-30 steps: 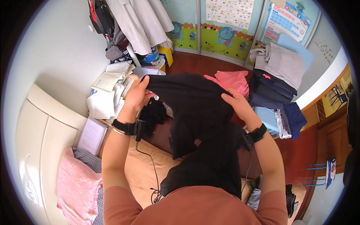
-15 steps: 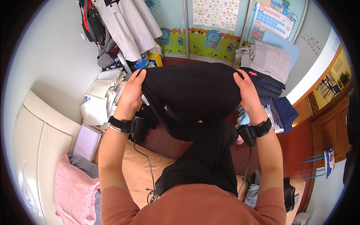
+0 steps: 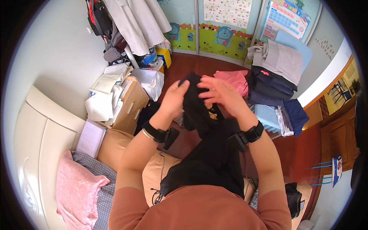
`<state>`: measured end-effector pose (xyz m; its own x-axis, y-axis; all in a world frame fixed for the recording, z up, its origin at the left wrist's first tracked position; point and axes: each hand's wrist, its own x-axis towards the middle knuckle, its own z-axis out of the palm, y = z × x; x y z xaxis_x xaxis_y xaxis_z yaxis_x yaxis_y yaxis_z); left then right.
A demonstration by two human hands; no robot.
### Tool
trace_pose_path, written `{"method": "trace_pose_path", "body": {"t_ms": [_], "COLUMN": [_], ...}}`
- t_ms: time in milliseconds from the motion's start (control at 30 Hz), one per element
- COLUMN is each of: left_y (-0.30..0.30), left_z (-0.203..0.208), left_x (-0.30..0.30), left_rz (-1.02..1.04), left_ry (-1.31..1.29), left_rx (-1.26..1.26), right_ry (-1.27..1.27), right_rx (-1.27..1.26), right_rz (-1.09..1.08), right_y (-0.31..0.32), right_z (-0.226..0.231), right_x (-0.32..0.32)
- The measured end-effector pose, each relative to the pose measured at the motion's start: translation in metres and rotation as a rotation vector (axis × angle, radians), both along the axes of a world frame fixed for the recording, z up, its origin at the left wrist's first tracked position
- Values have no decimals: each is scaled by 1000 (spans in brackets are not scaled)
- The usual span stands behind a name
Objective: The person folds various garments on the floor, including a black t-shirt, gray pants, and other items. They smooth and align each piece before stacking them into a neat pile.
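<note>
A black garment [image 3: 194, 103] hangs bunched and narrow in front of me, above my lap. My left hand [image 3: 173, 99] pinches its upper part, with the thumb pressed on the cloth. Just to the right, my right hand [image 3: 224, 96] holds nothing firmly; its fingers are spread, and the fingertips are at the garment's edge. Whether they touch it I cannot tell. The garment's lower end merges with my black trousers [image 3: 205, 161], so where it stops is hard to make out.
Folded clothes [image 3: 276, 84] are stacked at the right, beside a pink cloth [image 3: 234, 81]. On the left stands a wooden cabinet [image 3: 132, 103] topped with loose papers [image 3: 102, 97]. A pink pillow [image 3: 78, 188] lies on the bed. A light grey coat [image 3: 134, 27] hangs at the back.
The garment, stretched wide between both hands before, is now gathered together. My hands have come inward, and the right one has let go. My view has shifted slightly.
</note>
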<state>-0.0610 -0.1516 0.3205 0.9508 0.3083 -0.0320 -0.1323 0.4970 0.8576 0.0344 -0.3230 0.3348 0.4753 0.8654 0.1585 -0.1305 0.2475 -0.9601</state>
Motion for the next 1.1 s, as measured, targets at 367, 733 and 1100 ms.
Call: {"method": "trace_pose_path", "body": {"t_ms": [367, 733, 1100], "left_y": [45, 99, 94], "left_z": [69, 58, 59], "left_x": [-9, -41, -48], "left_rz": [-61, 218, 158], "left_ry": [-93, 30, -20], "left_rx": [178, 579, 448], "right_ry": [-596, 73, -37], "right_rx": [-129, 116, 52], "right_rz": [-340, -183, -152], "right_y": [35, 11, -3], "right_z": [-76, -5, 15], "right_x": [8, 14, 28]}}
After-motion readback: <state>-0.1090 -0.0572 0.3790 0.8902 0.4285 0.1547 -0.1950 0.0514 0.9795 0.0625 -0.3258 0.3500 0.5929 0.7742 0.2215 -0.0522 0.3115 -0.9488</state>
